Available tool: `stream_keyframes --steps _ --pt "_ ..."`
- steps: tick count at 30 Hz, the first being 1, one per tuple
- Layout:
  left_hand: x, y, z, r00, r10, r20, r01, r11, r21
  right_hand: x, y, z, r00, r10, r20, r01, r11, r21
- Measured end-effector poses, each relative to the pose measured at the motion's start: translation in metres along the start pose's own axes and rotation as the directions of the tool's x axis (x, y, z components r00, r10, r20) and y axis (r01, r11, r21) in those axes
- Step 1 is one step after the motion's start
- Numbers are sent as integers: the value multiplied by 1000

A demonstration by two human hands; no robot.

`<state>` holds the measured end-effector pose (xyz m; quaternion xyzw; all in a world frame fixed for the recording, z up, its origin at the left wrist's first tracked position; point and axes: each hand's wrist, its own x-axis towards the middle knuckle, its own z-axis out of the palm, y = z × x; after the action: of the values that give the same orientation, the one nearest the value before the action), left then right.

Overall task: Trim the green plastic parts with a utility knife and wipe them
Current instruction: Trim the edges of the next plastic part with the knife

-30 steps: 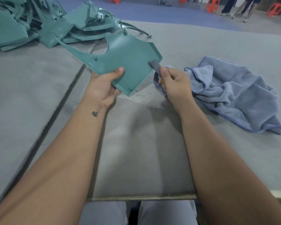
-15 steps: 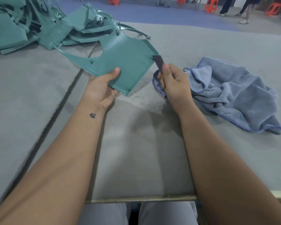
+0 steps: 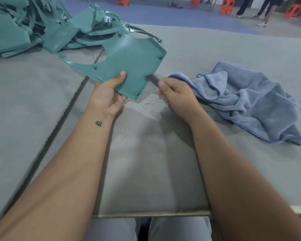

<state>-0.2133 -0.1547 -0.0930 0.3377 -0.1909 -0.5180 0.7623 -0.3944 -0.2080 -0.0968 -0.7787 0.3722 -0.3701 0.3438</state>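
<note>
My left hand [image 3: 106, 96] pinches the flat, smooth green plastic part [image 3: 127, 65] thumb-on-top above the grey felt table [image 3: 198, 49], while my right hand [image 3: 175, 96] grips the dark blade [image 3: 151, 78] against its near-right rim.

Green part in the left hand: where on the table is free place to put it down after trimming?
Bare felt lies near the table edge between the forearms, and at far left below the pile of green parts. The far right, beyond the blue cloth, is bare too. Crowded: the pile, the cloth, and shavings under the held green part.
</note>
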Motion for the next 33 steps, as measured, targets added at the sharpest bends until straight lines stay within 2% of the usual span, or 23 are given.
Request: stream_keyframes --steps 2,3,5,8,12,14,17,19,21,24,26,29,33 --pt "0 0 0 1000 -8 1 8 1000 5 2 -1 -2 993 53 -103 -32 979 199" --pt "0 0 -1 1000 -9 5 9 1000 12 2 -1 -2 991 65 -118 -39 977 209" --pt "1 -1 -1 1000 -3 11 3 1000 11 2 2 -1 998 28 -59 -25 998 54" --pt "1 -1 -1 1000 4 12 -4 1000 -20 -1 3 1 990 -17 137 47 975 -218" --pt "1 -1 1 1000 18 1 -18 999 -38 -1 -3 4 977 -59 206 130 928 -350" --pt "1 0 1 1000 22 -17 -23 997 -69 -2 -3 4 976 -65 208 137 927 -350" --pt "1 2 1 998 9 -58 -14 995 -103 -2 -3 1 991 -4 134 24 989 -143" --pt "2 2 2 994 13 -112 -20 998 -62 1 -6 0 999 40 -15 -39 998 41" --pt "2 3 5 987 52 -152 -44 997 59 4 -9 0 976 115 -184 -63 962 267" --pt "0 4 9 981 134 -142 -84 947 311 8 -11 -7 903 247 -352 -70 892 446" --pt "-1 6 10 983 146 -109 -100 932 350 9 -9 -11 873 316 -370 -79 843 533" --pt "-6 12 12 998 41 -40 -26 945 325 12 -8 -12 864 365 -347 -108 807 581" --pt "-11 18 10 996 -72 47 40 877 479 14 -5 -12 869 390 -305 -135 779 612"
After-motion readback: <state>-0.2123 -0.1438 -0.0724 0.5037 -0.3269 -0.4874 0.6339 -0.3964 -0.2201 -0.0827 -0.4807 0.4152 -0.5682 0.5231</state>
